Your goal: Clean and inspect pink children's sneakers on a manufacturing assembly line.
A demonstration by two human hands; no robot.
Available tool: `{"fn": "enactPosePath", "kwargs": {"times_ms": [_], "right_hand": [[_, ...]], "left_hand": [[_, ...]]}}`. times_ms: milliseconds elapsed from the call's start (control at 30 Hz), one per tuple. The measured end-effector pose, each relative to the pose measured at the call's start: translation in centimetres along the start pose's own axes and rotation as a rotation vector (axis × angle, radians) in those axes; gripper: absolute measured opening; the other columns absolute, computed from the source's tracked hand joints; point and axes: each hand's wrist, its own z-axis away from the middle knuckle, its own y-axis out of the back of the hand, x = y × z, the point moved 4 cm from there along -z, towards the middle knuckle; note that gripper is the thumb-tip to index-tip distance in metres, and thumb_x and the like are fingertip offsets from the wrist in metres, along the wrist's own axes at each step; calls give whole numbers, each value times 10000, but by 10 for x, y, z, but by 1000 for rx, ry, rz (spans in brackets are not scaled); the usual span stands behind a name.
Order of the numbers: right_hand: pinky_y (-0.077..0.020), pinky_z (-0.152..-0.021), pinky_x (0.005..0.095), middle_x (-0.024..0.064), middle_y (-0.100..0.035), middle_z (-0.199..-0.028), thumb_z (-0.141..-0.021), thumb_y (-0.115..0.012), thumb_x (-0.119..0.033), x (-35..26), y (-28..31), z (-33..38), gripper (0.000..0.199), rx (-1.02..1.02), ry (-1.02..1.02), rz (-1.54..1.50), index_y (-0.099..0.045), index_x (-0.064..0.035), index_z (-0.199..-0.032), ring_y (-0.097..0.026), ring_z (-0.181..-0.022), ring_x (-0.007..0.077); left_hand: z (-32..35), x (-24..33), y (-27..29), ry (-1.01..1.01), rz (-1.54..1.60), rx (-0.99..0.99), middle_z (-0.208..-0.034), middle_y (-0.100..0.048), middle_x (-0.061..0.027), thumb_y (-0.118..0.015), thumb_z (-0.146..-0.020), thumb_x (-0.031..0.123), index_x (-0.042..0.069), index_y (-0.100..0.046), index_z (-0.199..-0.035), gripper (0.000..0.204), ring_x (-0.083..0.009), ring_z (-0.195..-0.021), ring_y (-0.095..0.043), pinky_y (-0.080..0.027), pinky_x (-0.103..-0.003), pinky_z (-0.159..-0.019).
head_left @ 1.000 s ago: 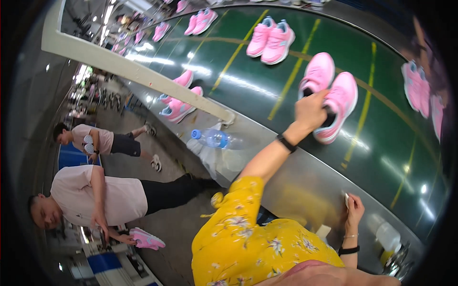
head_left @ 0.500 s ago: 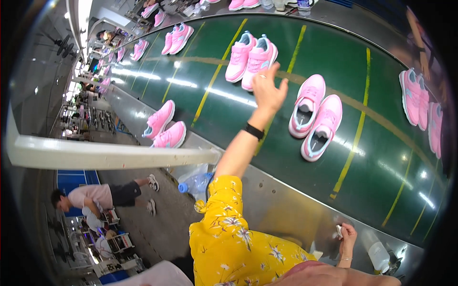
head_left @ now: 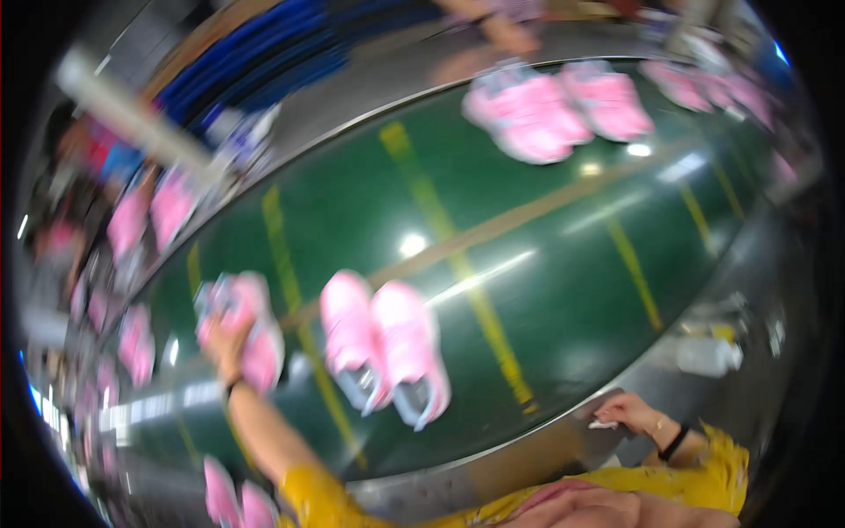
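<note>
My left hand (head_left: 227,339) reaches out over the green belt to a pair of pink sneakers (head_left: 261,352). It overlaps the front of the left shoe, and blur hides whether the fingers grip it. Just right of that pair, two more pink sneakers (head_left: 409,339) lie side by side, their openings toward me. Close to my body, at the metal edge of the belt, my right hand (head_left: 627,409) is closed on a small white piece (head_left: 603,425), too small to make out further.
The green belt (head_left: 546,273) carries yellow cross lines and a brown lengthwise stripe. Further pink sneakers (head_left: 528,114) stand along its far edge, and others (head_left: 238,497) by the near left. A whitish bottle (head_left: 709,355) lies on the metal ledge at the right. Another person's arm (head_left: 506,31) shows beyond the belt.
The view has swung right and blurred, so the belt's contents appear shifted left. My left hand now overlaps the left shoe of its pair. My right hand still pinches the white piece.
</note>
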Motion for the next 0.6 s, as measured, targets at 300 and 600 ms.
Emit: {"fn": "enactPosePath", "kwargs": {"times_ms": [300,600], "right_hand": [[-429,-621,195,-9,-717,-971,-895,-763,-224,-18,-16,5,271,-50,130,-20,-752,-62,-1112,-534,-734,45],[-414,-598,204,-42,-711,-917,-899,-754,-291,5,-16,-4,278,-62,296,-24,-765,-113,-1114,-544,-725,29]], "left_hand": [[38,19,7,-11,-123,168,-1383,-529,-214,-804,-696,614,102,-591,-1345,853,-394,-1351,-397,-377,-547,-1069],[120,105,145,-205,128,238,-1466,-479,-184,-812,-765,464,149,-582,-1368,718,-384,-1332,-440,-329,-565,-1114]]}}
